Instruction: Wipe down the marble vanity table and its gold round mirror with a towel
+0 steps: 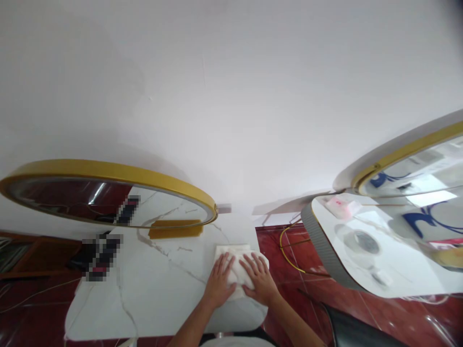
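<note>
The left hand (219, 281) and right hand (261, 281) partly hide the white cloth (238, 273).

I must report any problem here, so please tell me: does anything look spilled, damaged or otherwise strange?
On the wall above the left mirror, a thin line, perhaps a scratch, breaks the plain surface. I see no spill near the white cloth.

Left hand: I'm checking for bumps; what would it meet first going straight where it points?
Past the cloth it rests on, the left hand would probably meet the wall first, though depth there is unclear.
</note>
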A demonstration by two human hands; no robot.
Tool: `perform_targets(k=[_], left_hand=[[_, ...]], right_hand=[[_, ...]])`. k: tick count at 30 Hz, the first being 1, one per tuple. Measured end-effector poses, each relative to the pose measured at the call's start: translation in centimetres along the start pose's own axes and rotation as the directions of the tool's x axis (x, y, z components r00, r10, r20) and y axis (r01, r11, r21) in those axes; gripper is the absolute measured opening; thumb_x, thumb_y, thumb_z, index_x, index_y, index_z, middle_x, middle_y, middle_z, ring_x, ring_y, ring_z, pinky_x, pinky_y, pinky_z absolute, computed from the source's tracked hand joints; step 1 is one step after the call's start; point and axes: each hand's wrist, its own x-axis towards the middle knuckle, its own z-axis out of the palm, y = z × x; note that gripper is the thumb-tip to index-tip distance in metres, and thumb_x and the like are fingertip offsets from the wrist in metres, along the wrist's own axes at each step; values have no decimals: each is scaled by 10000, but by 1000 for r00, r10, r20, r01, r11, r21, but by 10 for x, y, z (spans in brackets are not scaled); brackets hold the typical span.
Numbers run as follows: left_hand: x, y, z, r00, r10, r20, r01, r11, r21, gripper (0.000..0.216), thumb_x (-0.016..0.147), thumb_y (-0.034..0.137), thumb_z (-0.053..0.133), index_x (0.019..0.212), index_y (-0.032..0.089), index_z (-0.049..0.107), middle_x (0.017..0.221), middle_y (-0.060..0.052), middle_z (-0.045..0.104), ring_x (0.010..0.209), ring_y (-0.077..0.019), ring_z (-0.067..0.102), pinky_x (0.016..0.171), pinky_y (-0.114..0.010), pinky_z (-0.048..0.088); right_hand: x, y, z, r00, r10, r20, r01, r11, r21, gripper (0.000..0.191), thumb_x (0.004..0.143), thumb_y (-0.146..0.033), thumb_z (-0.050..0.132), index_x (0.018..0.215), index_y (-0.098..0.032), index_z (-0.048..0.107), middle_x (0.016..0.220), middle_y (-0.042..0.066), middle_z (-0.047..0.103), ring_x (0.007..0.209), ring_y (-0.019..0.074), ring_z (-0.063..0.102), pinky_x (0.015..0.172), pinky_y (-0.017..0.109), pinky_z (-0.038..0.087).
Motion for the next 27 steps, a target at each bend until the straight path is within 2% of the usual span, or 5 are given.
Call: perform_targets(k=[10,16,22,27], left_hand=[[92,-36,-2,989,-106,-108,115,989,88,782,790,463,529,1443,217,176,1506,-73,211,1366,-291,211,1079,-443,263],[126,-46,-9,976,-167,-139,178,981,72,757,778,438,534,1429,204,229,1496,-83,238,1358,-308,218,1090,-450,233],[130,-44,-12,973,-194,-125,204,976,74,750,786,424,524,1432,192,222,1495,-94,235,1361,-315,202,1089,-470,224],[104,-29,-12,980,-166,-109,175,981,81,730,798,391,518,1433,194,216,1500,-88,225,1369,-292,195,1093,-458,224]], right_hand=[[97,43,-15,1000,17,-15,-17,999,-34,761,770,-428,491,1444,-289,167,1514,-6,145,1365,313,120,1087,499,91],[131,53,-19,999,47,-23,-48,998,-39,738,781,-371,476,1446,-275,170,1514,-12,138,1369,309,116,1088,492,79],[133,54,-20,998,64,-24,-64,998,-27,731,785,-357,470,1446,-288,166,1517,-32,110,1374,304,98,1092,483,70],[108,42,-23,998,63,-32,-64,997,-30,714,788,-362,474,1440,-289,194,1516,-21,122,1370,304,117,1092,496,73]])
